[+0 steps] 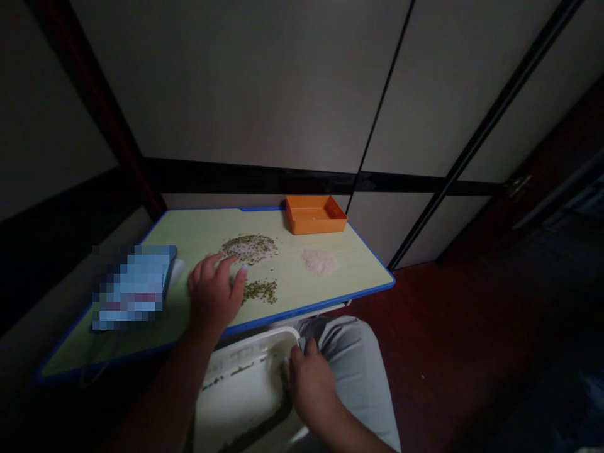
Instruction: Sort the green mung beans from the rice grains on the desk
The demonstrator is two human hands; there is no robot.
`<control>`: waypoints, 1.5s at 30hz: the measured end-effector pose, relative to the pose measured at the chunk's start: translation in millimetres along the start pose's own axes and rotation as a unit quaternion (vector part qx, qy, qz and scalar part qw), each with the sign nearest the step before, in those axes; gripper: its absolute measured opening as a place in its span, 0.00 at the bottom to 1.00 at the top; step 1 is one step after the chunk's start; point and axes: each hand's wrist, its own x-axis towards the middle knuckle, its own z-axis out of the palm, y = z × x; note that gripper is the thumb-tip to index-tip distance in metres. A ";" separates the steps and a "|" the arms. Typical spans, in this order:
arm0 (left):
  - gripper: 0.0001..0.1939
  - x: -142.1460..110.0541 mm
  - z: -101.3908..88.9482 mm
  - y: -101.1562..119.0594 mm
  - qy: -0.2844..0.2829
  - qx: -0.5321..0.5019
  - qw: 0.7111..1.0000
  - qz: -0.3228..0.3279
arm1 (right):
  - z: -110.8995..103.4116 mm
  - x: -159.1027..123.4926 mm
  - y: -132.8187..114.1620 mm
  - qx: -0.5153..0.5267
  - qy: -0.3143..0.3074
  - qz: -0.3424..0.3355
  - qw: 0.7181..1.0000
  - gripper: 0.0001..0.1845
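Observation:
Over the table my left hand point(214, 290) is open, palm down with fingers apart. Its fingertips are at the near edge of a mixed pile of green beans and white grains point(250, 248). A smaller pile of green beans point(262, 290) lies just right of its thumb, partly hidden by the hand. Further right is a heap of whitish grains point(319, 261). At my lap my right hand point(314, 382) is closed around the right rim of a white plastic basin point(240, 402). Dark bits lie along the basin's inner edges.
An orange open box point(318, 217) stands at the table's back right. A tablet-like device point(134, 286), blurred out, lies at the left. The pale table point(198, 226) has a blue edge and stands against a panelled wall point(264, 88). My grey trouser leg point(361, 365) is beside the basin.

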 end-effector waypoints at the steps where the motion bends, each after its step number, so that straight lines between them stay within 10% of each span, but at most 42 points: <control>1: 0.22 -0.2 1.3 -1.6 0.002 0.002 1.000 0.000 | -0.1 0.1 -0.4 0.001 0.002 0.000 1.000 0.18; 13: 0.23 1.0 15.0 -22.6 -0.001 0.002 1.000 0.022 | 22.6 11.5 10.0 0.040 0.015 0.009 0.999 0.18; 24: 0.23 1.8 17.8 -13.1 -0.014 -0.028 0.999 -0.017 | 27.5 -5.9 14.9 0.082 0.266 -0.160 0.947 0.08; 33: 0.28 6.1 22.4 -12.6 -0.022 -0.045 0.997 -0.052 | -27.1 9.6 12.2 0.177 0.343 -0.335 0.860 0.07; 39: 0.28 4.4 24.5 -15.6 -0.002 -0.029 0.999 -0.035 | -80.9 59.8 16.8 0.142 0.362 -0.228 0.893 0.12; 45: 0.28 0.8 26.7 -23.5 0.005 -0.018 1.000 -0.004 | -91.0 96.0 8.6 0.068 0.268 -0.156 0.948 0.09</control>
